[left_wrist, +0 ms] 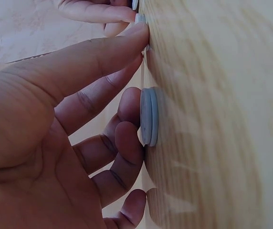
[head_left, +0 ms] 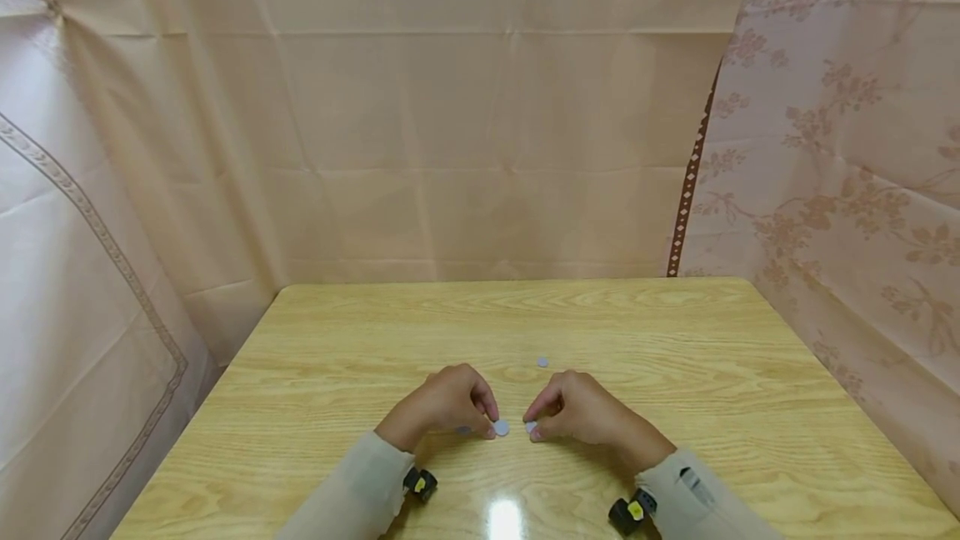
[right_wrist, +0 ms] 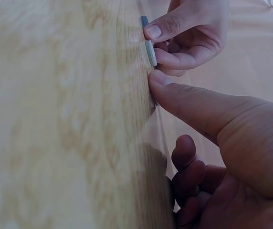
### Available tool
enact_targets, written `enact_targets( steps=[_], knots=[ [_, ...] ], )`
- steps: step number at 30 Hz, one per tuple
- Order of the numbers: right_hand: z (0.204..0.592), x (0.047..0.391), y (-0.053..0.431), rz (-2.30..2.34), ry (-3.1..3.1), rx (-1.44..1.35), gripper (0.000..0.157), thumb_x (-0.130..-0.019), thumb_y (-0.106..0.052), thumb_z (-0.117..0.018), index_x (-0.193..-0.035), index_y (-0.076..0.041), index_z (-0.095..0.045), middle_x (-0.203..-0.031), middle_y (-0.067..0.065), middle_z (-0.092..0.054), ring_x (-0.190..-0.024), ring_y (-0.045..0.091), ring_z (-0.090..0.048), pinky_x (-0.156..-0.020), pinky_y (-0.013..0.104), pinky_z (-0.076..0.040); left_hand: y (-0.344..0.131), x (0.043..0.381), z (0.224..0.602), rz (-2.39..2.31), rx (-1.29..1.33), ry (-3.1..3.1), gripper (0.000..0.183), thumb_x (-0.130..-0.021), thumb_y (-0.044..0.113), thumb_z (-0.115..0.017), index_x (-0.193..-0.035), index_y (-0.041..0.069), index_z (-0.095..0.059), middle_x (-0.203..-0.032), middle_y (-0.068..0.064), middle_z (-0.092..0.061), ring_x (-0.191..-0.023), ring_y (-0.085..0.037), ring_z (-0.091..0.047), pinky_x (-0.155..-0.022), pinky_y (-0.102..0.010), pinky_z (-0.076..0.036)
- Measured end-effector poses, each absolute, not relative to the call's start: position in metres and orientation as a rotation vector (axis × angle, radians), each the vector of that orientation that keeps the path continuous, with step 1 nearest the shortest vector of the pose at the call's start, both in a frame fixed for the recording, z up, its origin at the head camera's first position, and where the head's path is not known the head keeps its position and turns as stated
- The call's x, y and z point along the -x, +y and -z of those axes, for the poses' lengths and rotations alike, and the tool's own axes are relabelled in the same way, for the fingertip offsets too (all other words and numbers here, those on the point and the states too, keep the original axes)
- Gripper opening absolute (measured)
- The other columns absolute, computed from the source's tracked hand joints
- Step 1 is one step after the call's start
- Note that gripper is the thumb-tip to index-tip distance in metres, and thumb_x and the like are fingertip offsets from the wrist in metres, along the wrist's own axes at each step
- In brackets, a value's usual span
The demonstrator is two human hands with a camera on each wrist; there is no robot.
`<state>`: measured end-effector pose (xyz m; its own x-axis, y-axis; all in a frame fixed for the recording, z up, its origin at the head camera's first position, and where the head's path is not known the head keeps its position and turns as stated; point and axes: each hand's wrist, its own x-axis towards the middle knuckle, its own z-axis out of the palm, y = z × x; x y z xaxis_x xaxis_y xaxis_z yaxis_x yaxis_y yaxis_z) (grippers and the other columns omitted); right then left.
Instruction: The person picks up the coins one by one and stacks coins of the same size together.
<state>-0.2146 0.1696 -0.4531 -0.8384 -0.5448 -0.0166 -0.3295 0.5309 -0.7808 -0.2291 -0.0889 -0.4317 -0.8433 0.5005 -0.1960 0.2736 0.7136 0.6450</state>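
Observation:
Thumb and index finger of my left hand point(head_left: 453, 400) pinch the edge of a small pale grey disc point(head_left: 502, 427) at the tabletop. Opposite it, my right hand point(head_left: 585, 411) pinches another grey disc point(head_left: 531, 427), partly hidden by the fingertips. A short gap separates these two discs in the head view. Under the left palm stands a bluish-grey stack of two discs point(left_wrist: 149, 117), close to the curled fingers in the left wrist view. Farther back lies a lone grey disc point(head_left: 543, 362), beyond the right hand.
The wood-grain table point(head_left: 360, 332) spreads around both hands, its far edge near a beige curtain point(head_left: 465, 148). Patterned cloth point(head_left: 847, 148) hangs on the right and pale cloth point(head_left: 67, 273) on the left. A bright reflection shows near the table's front.

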Motion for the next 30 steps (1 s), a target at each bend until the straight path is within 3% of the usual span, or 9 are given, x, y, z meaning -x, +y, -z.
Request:
enact_targets(
  steps=[9,30],
  knots=[
    [0.4519,0.2142,0.1697,1.183,2.515,0.722,0.013,-0.081,-0.024,-0.089,-0.093,-0.022,-0.084,-0.086,-0.001,-0.061,-0.078,0.015,-0.049,-0.064,0.024,-0.041,-0.0892,0.229,0.4312,-0.868,-0.613,2.573,0.018,-0.073,0.022,-0.094,-0.074,0.027,-0.077,-0.068,0.008,-0.068,-0.067,-0.01,-0.058,-0.094,-0.056,-0.037],
    [0.4513,0.214,0.1699,1.132,2.554,0.793,0.013,-0.083,-0.026,-0.088,-0.095,-0.023,-0.085,-0.085,-0.005,-0.064,-0.076,0.012,-0.05,-0.064,0.024,-0.043,-0.0895,0.2294,0.4319,-0.888,-0.628,2.556,0.017,-0.074,0.02,-0.094,-0.074,0.025,-0.078,-0.067,0.007,-0.068,-0.064,-0.01,-0.056,-0.085,-0.047,-0.041]
  ],
)
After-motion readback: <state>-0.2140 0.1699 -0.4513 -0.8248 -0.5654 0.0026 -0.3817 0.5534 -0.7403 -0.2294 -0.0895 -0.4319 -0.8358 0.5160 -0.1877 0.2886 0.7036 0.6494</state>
